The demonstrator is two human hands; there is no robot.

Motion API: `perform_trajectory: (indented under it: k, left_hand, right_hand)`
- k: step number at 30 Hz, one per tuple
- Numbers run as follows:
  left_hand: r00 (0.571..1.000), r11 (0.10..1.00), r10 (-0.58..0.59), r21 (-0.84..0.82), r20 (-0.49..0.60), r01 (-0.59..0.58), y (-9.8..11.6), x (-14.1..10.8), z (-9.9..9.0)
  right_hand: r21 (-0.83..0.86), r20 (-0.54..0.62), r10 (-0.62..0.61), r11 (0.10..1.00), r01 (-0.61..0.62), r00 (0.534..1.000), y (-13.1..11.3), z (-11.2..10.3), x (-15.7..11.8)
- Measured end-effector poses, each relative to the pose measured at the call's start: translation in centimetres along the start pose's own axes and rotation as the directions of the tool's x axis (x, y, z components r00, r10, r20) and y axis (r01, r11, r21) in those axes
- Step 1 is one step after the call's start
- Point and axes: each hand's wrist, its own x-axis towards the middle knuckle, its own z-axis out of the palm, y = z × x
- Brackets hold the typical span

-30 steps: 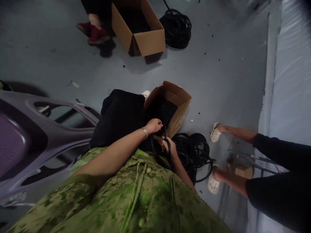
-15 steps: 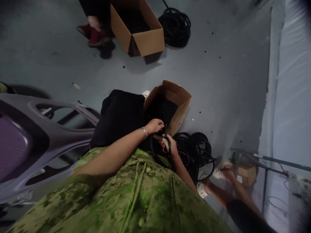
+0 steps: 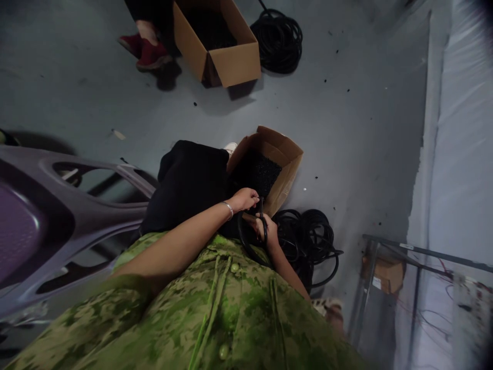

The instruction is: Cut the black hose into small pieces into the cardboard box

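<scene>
Occupying the area left of the near carton (image 3: 288, 182), a grey-and-purple chair (image 3: 19, 226) is the largest item noted. A metal frame (image 3: 427, 253) stands well to the carton's right, on the near side. The far carton (image 3: 236, 64), open and with dark contents, sits beyond it, with a coil (image 3: 275, 41) just beside. Tangled tubing (image 3: 316, 231) lies close to the near carton's right, toward the wearer. The black tube (image 3: 246, 246) loops at the near carton's wearer-side edge. Right hand (image 3: 267, 230): grip closed around this tube. Left hand (image 3: 247, 199): grip narrow, fingertips beside the tube's end; whether they pinch something cannot be told. Small black pieces (image 3: 265, 174) lie inside the near carton.
</scene>
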Motion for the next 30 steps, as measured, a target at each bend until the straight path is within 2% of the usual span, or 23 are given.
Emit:
perform_trajectory:
  k: [8,15,22,30]
  left_hand:
    - [1.000,1.000,-0.002,0.015,-0.014,0.002,0.0,0.1,0.0]
    - [0.999,0.995,-0.031,0.089,-0.010,0.032,0.4,-0.2,-0.3]
    - [0.999,0.968,-0.042,0.245,-0.025,0.047,0.3,-0.9,-1.4]
    - [0.997,0.936,-0.021,0.348,-0.079,0.047,0.5,-1.1,-1.3]
  right_hand:
    - [-0.165,-0.033,-0.083,0.983,0.076,0.996,-0.3,-0.1,0.0]
    - [-0.180,-0.047,-0.124,0.977,0.114,0.991,0.2,0.2,0.2]
    - [-0.123,-0.056,-0.085,0.989,0.077,0.995,0.2,0.4,0.2]
    - [-0.100,-0.021,0.001,0.995,-0.003,1.000,-0.2,0.1,0.4]
